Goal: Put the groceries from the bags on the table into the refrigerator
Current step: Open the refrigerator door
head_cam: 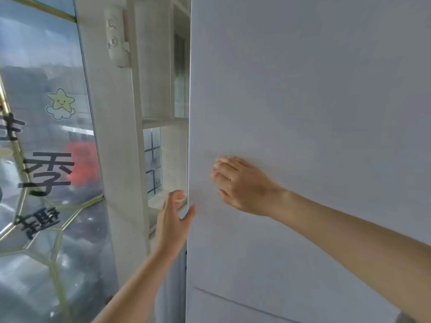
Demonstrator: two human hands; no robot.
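The right hand (242, 185) lies flat, fingers straight, on the white refrigerator door (303, 113) near its left edge; the left hand (173, 217), fingers loosely spread, reaches round that edge, holding nothing.

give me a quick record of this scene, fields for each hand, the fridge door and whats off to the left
left hand: at the door's left edge, fingers curved toward the edge, no firm grip visible
right hand: fingers resting on the door front, holding nothing
fridge door: plain white, fills the right of the view; a seam crosses it low down; inside not visible
groceries: none in view
left of the door: white shelf, window with a star sticker and dark lettering
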